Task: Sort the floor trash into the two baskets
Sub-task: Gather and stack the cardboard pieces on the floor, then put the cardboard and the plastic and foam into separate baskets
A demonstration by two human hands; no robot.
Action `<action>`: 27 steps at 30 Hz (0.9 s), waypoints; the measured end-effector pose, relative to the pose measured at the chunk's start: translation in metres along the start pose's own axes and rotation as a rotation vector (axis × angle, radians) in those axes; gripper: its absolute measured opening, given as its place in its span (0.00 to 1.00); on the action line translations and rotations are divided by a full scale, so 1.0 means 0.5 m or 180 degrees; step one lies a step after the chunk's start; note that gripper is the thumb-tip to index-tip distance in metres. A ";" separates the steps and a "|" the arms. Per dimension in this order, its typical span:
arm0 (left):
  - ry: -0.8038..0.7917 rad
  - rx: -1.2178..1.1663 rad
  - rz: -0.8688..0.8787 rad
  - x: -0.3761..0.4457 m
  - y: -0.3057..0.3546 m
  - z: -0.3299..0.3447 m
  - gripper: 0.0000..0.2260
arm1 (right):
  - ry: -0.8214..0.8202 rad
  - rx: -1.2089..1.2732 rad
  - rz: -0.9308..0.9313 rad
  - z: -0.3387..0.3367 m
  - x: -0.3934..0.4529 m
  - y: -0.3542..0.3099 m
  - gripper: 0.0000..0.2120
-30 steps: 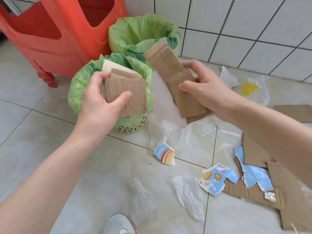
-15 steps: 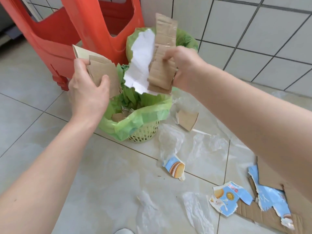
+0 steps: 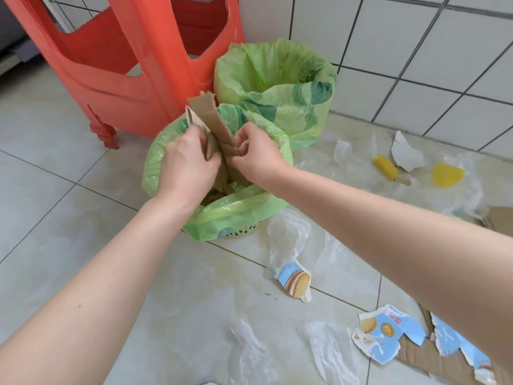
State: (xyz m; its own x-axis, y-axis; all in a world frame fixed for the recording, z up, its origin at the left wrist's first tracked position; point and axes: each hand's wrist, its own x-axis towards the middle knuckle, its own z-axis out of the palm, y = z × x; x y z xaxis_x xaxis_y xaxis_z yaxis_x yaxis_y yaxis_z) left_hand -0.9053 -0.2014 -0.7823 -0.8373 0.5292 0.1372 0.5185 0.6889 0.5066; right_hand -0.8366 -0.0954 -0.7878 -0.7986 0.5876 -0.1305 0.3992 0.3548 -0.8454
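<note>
Two baskets lined with green bags stand by the wall: the near basket (image 3: 238,211) under my hands and the far basket (image 3: 277,87) behind it. My left hand (image 3: 187,162) and my right hand (image 3: 256,155) are both shut on a bundle of brown cardboard pieces (image 3: 208,115), held upright over the near basket's mouth with the lower ends inside it. On the floor lie torn blue printed carton pieces (image 3: 294,280), clear plastic film (image 3: 286,234), a yellow scrap (image 3: 447,175) and a white shard (image 3: 406,151).
A red plastic stool (image 3: 133,59) stands just left of the baskets. A white tiled wall (image 3: 416,51) runs behind. Flat cardboard sheets (image 3: 422,354) with blue carton scraps (image 3: 384,337) lie at the lower right; more film (image 3: 249,354) lies near the bottom.
Both hands came together and lowered; the separate cardboard pieces are now one bundle pushed down into the near basket. The white paper held by the right hand is out of sight.
</note>
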 end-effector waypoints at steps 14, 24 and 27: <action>-0.0320 0.0525 0.0062 -0.032 0.032 -0.019 0.11 | -0.0005 -0.0306 -0.0441 -0.094 -0.058 0.017 0.14; -0.0571 -0.0221 0.0546 -0.194 0.162 0.000 0.10 | 0.0033 -0.0149 0.0175 -0.229 -0.294 0.185 0.13; -0.0930 -0.0202 0.0679 -0.258 0.190 0.042 0.08 | 0.0013 -0.0268 0.0425 -0.260 -0.368 0.240 0.12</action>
State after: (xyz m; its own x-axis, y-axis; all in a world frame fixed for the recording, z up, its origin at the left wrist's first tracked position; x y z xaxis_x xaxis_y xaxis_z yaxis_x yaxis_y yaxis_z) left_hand -0.7444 -0.1934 -0.7698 -0.6219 0.7831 0.0011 0.6566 0.5206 0.5458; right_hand -0.5830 -0.0664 -0.7977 -0.7341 0.6364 -0.2367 0.5382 0.3329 -0.7743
